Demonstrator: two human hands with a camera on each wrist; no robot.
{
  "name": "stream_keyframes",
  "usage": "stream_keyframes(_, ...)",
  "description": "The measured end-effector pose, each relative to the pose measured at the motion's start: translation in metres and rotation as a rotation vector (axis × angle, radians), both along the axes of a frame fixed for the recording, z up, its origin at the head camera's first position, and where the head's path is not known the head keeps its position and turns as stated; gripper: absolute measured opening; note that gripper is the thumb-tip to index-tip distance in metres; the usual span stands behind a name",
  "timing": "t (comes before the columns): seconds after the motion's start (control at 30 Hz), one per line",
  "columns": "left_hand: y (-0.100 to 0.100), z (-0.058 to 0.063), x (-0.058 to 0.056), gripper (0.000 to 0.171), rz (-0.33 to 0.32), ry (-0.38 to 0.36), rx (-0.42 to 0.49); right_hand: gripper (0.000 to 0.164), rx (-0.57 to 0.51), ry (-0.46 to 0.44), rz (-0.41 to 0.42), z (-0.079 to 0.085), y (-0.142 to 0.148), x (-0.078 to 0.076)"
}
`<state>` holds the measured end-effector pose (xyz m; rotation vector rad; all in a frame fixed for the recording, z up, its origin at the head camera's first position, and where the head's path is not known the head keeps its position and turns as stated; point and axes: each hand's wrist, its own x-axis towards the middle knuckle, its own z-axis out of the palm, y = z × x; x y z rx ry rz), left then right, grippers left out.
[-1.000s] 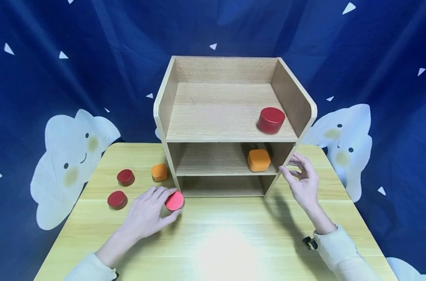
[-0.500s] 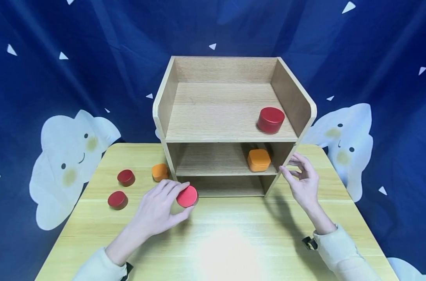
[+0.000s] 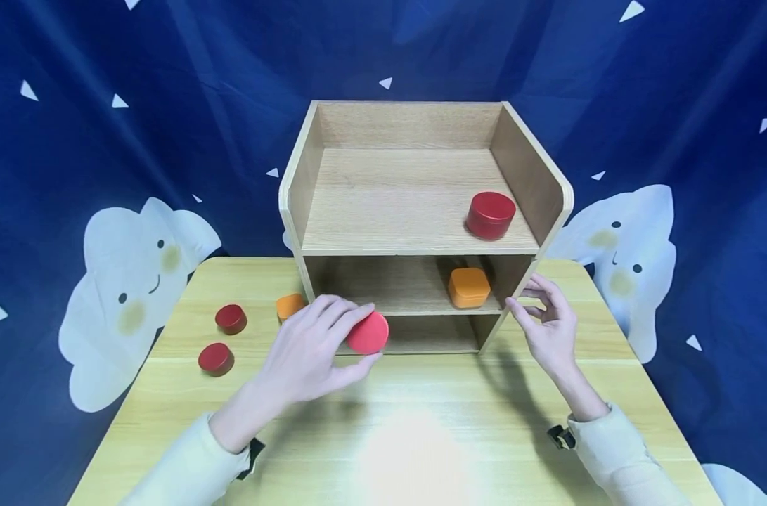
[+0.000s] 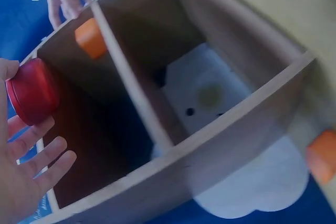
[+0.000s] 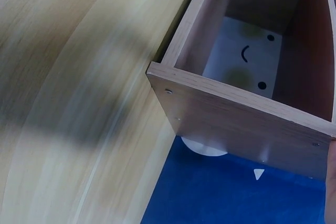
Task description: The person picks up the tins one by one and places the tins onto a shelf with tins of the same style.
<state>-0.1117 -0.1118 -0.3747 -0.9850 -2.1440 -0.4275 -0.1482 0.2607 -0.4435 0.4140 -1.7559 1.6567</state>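
My left hand (image 3: 313,348) holds a red round tin (image 3: 368,333) between thumb and fingers, raised before the wooden shelf unit (image 3: 415,249), level with its lower compartments. In the left wrist view the same tin (image 4: 34,93) sits at the fingertips, the other fingers spread. At the unit's right side panel, my right hand (image 3: 550,334) touches the front edge with its thumb, the fingers loosely bent against the outer face. Another red tin (image 3: 491,216) stands on the top shelf at right. An orange rounded-square tin (image 3: 469,287) sits below it on the middle shelf.
Two red round tins (image 3: 231,319) lie on the table (image 3: 484,422) at left. A second orange tin (image 3: 290,306) stands beside the unit's left panel, partly hidden behind my left hand. A blue curtain (image 3: 231,105) with clouds hangs behind.
My left hand has carried the red tin rightward and upward, from beside the unit's lower left corner to in front of its lower compartments. My right hand has stayed at the side panel.
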Motion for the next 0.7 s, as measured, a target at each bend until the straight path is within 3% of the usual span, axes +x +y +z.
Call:
stream_keyframes(0.23,0.015,0.028,-0.006,0.059,-0.031,0.055,-0.010,0.058,0.002,0.002,0.009,0.001,0.000,0.001)
stream_keyframes(0.7,0.035,0.068,-0.023,0.059,-0.139,0.076,-0.003,0.059,-0.017,0.014,0.022,0.001,0.001,0.001)
